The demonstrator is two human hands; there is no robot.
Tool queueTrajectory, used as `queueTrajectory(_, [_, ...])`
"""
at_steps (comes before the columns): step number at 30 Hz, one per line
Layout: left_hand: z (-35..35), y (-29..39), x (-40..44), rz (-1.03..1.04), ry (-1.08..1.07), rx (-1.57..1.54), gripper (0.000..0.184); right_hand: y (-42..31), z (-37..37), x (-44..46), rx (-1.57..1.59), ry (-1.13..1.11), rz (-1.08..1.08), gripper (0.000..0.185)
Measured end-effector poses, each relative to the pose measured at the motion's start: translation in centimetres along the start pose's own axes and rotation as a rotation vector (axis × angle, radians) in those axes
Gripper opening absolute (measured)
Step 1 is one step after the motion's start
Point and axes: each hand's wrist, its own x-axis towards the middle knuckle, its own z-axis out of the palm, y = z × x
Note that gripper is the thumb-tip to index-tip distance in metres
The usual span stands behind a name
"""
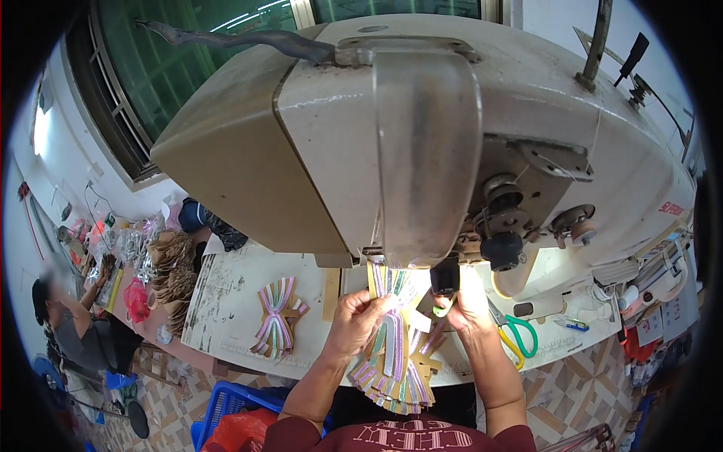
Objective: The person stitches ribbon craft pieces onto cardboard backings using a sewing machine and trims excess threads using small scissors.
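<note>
The left hand [355,325] pinches the stripy strips [395,348] with thumb and fingers, likely so they do not slip. They poke up past its fingertips to the sewing machine [331,143] and fan out below. The right hand [473,307] has bent fingers; whether they pinch anything is hard to tell.

Worn pale worktable [226,309]: scissors [521,337]; striped bundle [276,318] well left of scissors; blue tool [577,325] to their right; sewing machine [331,143] beyond.
</note>
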Motion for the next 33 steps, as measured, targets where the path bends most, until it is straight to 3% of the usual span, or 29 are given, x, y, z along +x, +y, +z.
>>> queueTrajectory(8, [0.9, 0.7, 0.9, 0.156, -0.037, -0.004, 0.010, 0.4, -0.5, 1.7, 0.036, 0.171, -0.067, 0.011])
queueTrajectory(17, [1.2, 1.6, 1.9, 0.142, -0.001, 0.109, 0.017, 1.3, -1.9, 3.5, -0.002, 0.250, -0.089, 0.013])
queueTrajectory(23, [0.5, 1.1, 3.0, 0.168, 0.009, 0.219, 0.017, 1.0, -1.4, 3.4, 0.045, 0.231, -0.112, 0.013])
queueTrajectory(30, [-0.5, 2.5, 4.0, 0.017, -0.018, 0.392, 0.012, 0.9, -1.4, 3.4, 0.028, 0.054, -0.181, 0.015])
queueTrajectory(33, [-1.1, 2.3, 4.8, -0.027, -0.038, 0.328, 0.008, 1.0, -1.6, 3.1, 0.021, 0.055, -0.204, 0.018])
